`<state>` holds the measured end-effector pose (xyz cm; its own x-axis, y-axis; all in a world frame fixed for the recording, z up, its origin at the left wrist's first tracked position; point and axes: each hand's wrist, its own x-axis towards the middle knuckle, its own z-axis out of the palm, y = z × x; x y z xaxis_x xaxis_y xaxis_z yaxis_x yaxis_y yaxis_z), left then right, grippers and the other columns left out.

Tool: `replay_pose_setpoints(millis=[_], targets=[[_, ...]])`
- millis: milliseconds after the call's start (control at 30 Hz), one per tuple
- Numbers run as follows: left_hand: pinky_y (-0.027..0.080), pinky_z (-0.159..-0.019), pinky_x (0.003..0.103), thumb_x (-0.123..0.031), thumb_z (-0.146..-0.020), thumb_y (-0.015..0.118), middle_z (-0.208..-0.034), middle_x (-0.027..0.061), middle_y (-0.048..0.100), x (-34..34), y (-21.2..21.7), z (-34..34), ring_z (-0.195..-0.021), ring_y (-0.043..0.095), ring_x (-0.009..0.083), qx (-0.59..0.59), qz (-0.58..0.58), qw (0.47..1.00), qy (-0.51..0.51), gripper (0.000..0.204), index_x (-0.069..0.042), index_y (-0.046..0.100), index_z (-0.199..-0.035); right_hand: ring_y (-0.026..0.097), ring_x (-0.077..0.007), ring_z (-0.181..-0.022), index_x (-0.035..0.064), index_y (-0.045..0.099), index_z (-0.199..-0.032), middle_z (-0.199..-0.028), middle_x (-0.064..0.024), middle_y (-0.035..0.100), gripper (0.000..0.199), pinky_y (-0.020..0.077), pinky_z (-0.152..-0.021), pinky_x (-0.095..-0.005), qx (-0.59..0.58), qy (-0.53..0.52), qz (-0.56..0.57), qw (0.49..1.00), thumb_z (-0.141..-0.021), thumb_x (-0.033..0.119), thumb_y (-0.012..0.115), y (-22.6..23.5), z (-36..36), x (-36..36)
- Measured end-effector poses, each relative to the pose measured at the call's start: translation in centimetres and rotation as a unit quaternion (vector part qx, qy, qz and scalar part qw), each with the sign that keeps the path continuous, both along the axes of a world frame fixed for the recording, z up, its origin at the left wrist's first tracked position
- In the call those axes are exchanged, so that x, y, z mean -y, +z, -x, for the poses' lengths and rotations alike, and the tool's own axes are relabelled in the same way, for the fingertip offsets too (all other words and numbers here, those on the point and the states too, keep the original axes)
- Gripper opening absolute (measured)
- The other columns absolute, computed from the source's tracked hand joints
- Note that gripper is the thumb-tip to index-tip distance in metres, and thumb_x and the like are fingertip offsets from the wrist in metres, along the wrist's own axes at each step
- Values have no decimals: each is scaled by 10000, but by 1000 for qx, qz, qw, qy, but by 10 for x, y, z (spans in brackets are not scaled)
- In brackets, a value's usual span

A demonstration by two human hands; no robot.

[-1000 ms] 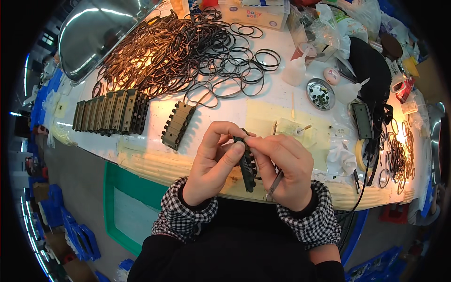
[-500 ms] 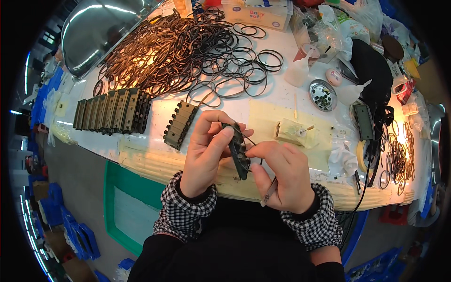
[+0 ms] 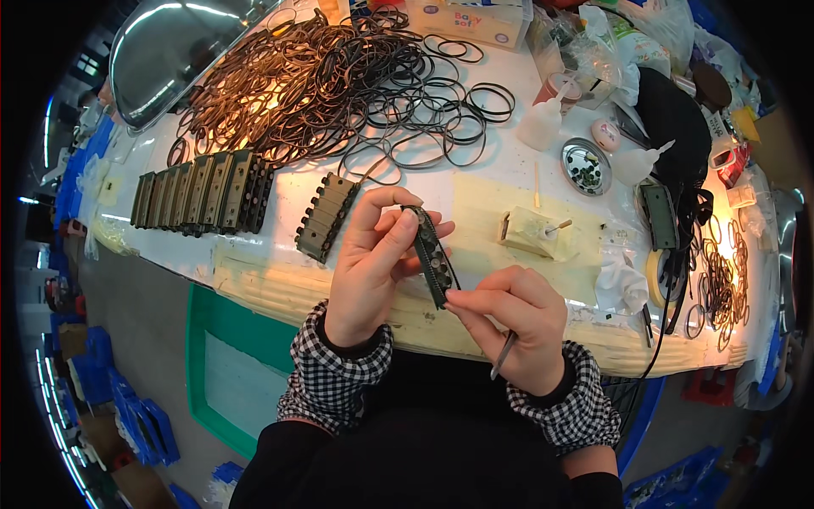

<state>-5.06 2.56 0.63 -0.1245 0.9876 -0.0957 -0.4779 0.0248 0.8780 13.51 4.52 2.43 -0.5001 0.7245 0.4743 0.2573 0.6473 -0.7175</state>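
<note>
Track piece (image 3: 432,259), pinched in left hand (image 3: 365,276) above table edge (image 3: 275,294); slim tool (image 3: 504,355) gripped in right hand (image 3: 521,327), fingertips at piece's lower end; tangled bands (image 3: 322,93) beyond, single olive block (image 3: 326,218) near left hand.

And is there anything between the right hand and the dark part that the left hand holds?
Nothing visible: the right hand has its fingertips at the lower end of the part. The left hand holds the upper end, and the tool sits clear below.
</note>
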Motion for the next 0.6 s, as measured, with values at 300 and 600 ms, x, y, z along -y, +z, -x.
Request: replay_pose_setpoints(millis=[300, 600], targets=[[570, -878, 417, -159, -1019, 435, -1123, 146, 631, 0, 0, -2, -1100, 628, 298, -17, 2, 1000, 10, 206, -105, 445, -1217, 584, -223, -666, 52, 682, -852, -783, -65, 579, 134, 462, -589, -312, -13, 50, 122, 991, -741, 48, 757, 6, 1, -6], [572, -837, 325, -160, -1006, 492, -1077, 109, 591, 0, 4, -3, -1067, 634, 223, 20, 5, 1000, 19, 201, -111, 491, -1201, 574, -229, -671, 69, 658, -870, -801, -56, 565, 170, 459, -591, -319, -8, 63, 97, 993, -731, 46, 754, 7, 3, -10]])
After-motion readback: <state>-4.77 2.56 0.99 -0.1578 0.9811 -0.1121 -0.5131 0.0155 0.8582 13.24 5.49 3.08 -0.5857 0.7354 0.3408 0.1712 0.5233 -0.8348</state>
